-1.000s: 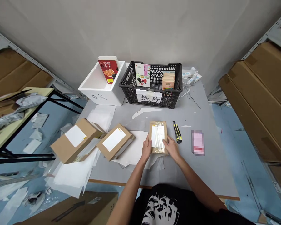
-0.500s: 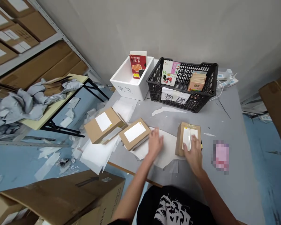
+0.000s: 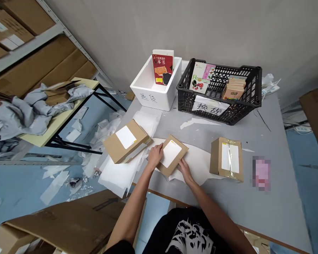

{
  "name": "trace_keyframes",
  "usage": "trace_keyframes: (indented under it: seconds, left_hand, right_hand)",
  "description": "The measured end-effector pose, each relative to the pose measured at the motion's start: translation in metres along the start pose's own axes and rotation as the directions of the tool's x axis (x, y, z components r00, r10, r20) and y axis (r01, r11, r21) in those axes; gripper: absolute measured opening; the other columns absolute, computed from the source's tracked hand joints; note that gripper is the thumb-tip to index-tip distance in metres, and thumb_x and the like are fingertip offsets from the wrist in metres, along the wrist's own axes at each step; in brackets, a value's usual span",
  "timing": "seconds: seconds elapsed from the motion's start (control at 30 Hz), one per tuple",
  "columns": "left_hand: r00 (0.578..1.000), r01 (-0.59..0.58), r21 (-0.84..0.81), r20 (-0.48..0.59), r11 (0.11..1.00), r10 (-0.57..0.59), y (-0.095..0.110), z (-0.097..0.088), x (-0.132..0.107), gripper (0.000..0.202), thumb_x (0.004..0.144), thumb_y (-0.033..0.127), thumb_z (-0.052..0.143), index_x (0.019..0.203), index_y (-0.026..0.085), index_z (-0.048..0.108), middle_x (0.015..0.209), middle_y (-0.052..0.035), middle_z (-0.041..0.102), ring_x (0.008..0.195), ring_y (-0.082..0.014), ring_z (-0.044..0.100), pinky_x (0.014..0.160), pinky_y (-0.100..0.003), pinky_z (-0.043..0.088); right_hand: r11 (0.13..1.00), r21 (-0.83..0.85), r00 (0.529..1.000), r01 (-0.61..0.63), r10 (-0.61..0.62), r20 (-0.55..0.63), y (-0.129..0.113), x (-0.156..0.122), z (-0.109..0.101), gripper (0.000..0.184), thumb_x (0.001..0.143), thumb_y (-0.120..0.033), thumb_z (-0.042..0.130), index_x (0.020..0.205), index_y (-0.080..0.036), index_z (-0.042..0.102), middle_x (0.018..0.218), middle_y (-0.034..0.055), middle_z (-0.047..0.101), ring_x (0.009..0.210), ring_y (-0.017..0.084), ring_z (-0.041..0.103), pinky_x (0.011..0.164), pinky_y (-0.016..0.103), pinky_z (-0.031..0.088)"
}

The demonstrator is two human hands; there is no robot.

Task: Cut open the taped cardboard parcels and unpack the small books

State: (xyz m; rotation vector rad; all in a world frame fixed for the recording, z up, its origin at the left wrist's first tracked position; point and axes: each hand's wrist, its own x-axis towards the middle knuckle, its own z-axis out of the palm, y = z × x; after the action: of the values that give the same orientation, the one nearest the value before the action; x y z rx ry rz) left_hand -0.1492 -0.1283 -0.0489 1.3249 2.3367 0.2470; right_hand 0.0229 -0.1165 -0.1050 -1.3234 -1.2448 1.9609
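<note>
Box [image 3: 172, 153], long axis slanting near-left to far-right; left hand [image 3: 155, 156], right hand [image 3: 185, 171]: fingers clamped on opposite sides.

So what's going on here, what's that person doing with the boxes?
A person has fingers of the left hand and right hand on opposite sides of the middle cardboard box. A bigger box lies to its left, and a taped box to its right, all on one table. Nobody's touching those two.
</note>
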Motion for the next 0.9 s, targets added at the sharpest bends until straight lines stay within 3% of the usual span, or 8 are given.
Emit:
trace_keyframes:
  seconds: [0.1, 0.2, 0.33, 0.43, 0.53, 0.63, 0.73, 0.9]
  left_hand:
    - [0.995, -0.075, -0.157, -0.071, 0.985, 0.064, -0.002, 0.009, -0.022, 0.046, 0.089, 0.022, 0.034, 0.132, 0.020, 0.050, 0.126, -0.0065, 0.059, 0.111, -0.0245, 0.052, 0.097, -0.040, 0.040]
    - [0.995, -0.056, -0.290, -0.100, 0.956, 0.028, 0.000, 0.015, -0.037, 0.045, 0.088, 0.023, 0.036, 0.130, 0.021, 0.053, 0.127, -0.0049, 0.060, 0.109, -0.0238, 0.054, 0.097, -0.041, 0.041]
    - [0.988, -0.075, -0.409, -0.156, 0.909, 0.011, 0.009, 0.009, -0.041, 0.045, 0.087, 0.025, 0.037, 0.129, 0.025, 0.053, 0.124, -0.0038, 0.062, 0.110, -0.0229, 0.053, 0.096, -0.041, 0.041]
    - [0.982, -0.118, -0.445, -0.184, 0.887, 0.039, 0.010, 0.005, -0.039, 0.045, 0.089, 0.029, 0.036, 0.132, 0.026, 0.051, 0.124, -0.0039, 0.061, 0.111, -0.0233, 0.053, 0.097, -0.042, 0.041]
    - [0.992, -0.049, -0.498, -0.123, 0.866, -0.014, -0.001, 0.017, -0.030, 0.047, 0.089, 0.031, 0.037, 0.135, 0.025, 0.047, 0.125, -0.0051, 0.061, 0.114, -0.0243, 0.053, 0.098, -0.043, 0.041]
    - [0.996, 0.062, -0.569, -0.020, 0.820, -0.089, -0.013, 0.040, -0.015, 0.047, 0.088, 0.033, 0.040, 0.134, 0.023, 0.047, 0.129, -0.0062, 0.058, 0.120, -0.0237, 0.051, 0.100, -0.042, 0.041]
    - [0.987, 0.158, -0.609, 0.091, 0.778, -0.129, -0.015, 0.066, -0.005, 0.047, 0.090, 0.036, 0.038, 0.133, 0.020, 0.047, 0.135, -0.0082, 0.054, 0.126, -0.0227, 0.047, 0.105, -0.041, 0.038]
    - [0.985, 0.113, -0.630, 0.172, 0.769, -0.003, -0.003, 0.090, -0.008, 0.044, 0.092, 0.039, 0.035, 0.127, 0.020, 0.052, 0.130, -0.0076, 0.058, 0.121, -0.0194, 0.053, 0.104, -0.036, 0.040]
  right_hand:
    - [1.000, 0.014, 0.995, 0.004, -0.003, -0.097, 0.000, -0.010, -0.014, 0.059, 0.081, -0.055, 0.050, 0.128, -0.020, 0.052, 0.121, 0.0107, 0.064, 0.107, 0.026, 0.061, 0.084, 0.040, 0.052]
    - [0.993, -0.080, 0.985, 0.081, -0.093, -0.149, -0.003, -0.019, -0.027, 0.057, 0.082, -0.054, 0.049, 0.128, -0.022, 0.053, 0.123, 0.0086, 0.063, 0.109, 0.027, 0.060, 0.085, 0.042, 0.051]
    - [0.972, -0.202, 0.974, 0.116, -0.151, -0.168, -0.022, -0.027, -0.036, 0.054, 0.083, -0.052, 0.047, 0.131, -0.027, 0.051, 0.124, 0.0037, 0.063, 0.111, 0.027, 0.060, 0.087, 0.043, 0.050]
    - [0.959, -0.267, 0.955, 0.094, -0.163, -0.249, -0.039, -0.036, -0.031, 0.054, 0.084, -0.048, 0.047, 0.135, -0.027, 0.049, 0.122, 0.0029, 0.065, 0.110, 0.027, 0.061, 0.091, 0.044, 0.049]
    - [0.894, -0.441, 0.928, 0.081, -0.228, -0.293, -0.054, -0.048, -0.015, 0.056, 0.083, -0.042, 0.049, 0.137, -0.027, 0.046, 0.128, 0.0028, 0.060, 0.114, 0.028, 0.059, 0.095, 0.044, 0.047]
    - [0.762, -0.634, 0.902, 0.134, -0.359, -0.241, -0.064, -0.055, 0.004, 0.057, 0.083, -0.040, 0.050, 0.138, -0.025, 0.045, 0.140, 0.0033, 0.048, 0.123, 0.028, 0.051, 0.097, 0.042, 0.046]
    - [0.681, -0.711, 0.886, 0.177, -0.425, -0.186, -0.068, -0.052, 0.019, 0.058, 0.084, -0.041, 0.048, 0.139, -0.022, 0.045, 0.143, 0.0053, 0.044, 0.128, 0.027, 0.046, 0.099, 0.042, 0.046]
    - [0.639, -0.737, 0.904, 0.218, -0.418, -0.095, -0.055, -0.035, 0.034, 0.057, 0.082, -0.032, 0.050, 0.138, -0.019, 0.046, 0.143, 0.0060, 0.045, 0.131, 0.027, 0.042, 0.106, 0.043, 0.039]
